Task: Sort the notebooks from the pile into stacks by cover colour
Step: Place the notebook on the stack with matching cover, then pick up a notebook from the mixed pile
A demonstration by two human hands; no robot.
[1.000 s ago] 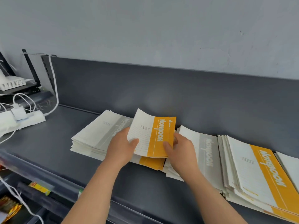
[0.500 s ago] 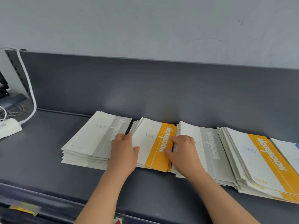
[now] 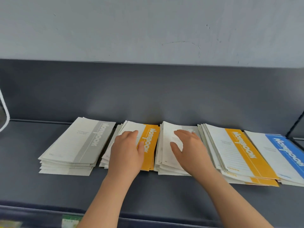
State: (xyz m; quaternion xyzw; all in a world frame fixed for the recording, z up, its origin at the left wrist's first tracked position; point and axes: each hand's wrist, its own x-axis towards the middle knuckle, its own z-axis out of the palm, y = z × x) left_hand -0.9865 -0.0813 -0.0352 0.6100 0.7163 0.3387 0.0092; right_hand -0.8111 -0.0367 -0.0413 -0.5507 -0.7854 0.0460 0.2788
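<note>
Clock read from the person's spot, 12 = back panel (image 3: 148, 96) of the shelf (image 3: 148, 191).

- Five piles in a row along the back: grey stack (image 3: 79, 145) at 10, orange stack (image 3: 150, 145) at 11-12, middle stack (image 3: 166, 145) at 12-1, second orange stack (image 3: 238, 153) at 2, blue stack (image 3: 283, 153) at 3. Neighbours touch or nearly touch.
- Left hand (image 3: 126, 153): palm down on the orange stack, fingers straight, gripping nothing, just pressing the top cover.
- Right hand (image 3: 189, 148): laid on the middle stack, fingers spread and relaxed, thumb out toward 9. No pinch that I can see. Its top cover colour is mostly hidden; a grey sliver shows at the far corner.
- Handling, my read: thin soft-cover books, light, floppy, smooth covers that skate on each other. The piles at 12 and 2 are already fanned at the edges.
- Best hold: thumb under the near short edge at 6, fingers on top, lift one at a time. Or take it by the coloured spine side, likely stiffer.
- Risk: dragging a top cover will shear the pile sideways.
- Two orange piles: likely need merging.
</note>
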